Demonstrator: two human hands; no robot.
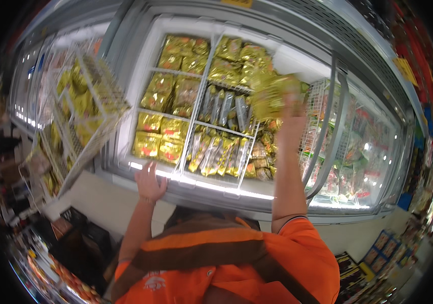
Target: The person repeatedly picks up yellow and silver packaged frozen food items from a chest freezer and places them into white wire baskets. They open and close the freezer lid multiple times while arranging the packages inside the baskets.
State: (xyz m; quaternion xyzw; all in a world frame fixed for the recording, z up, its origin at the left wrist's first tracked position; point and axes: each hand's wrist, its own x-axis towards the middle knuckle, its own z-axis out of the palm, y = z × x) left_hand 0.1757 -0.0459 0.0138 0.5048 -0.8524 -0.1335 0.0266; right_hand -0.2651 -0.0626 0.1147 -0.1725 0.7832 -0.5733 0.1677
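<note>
A chest freezer stands before me, its compartments parted by white wire dividers. My right hand reaches over its right part, gripping a shiny yellow bag blurred by motion. Under and beside that bag are more yellow packets. Slim grey packets stand in a middle compartment, with yellow-and-grey ones nearer me. On the lit front rim rests my left hand, fingers apart and holding nothing. Close to it lie square gold packets inside the freezer.
At left, a tilted white wire basket holds yellow bags. A curved lid handle and glass over bagged goods are at right. Black crates sit on the floor behind left. Boxes stand at lower right.
</note>
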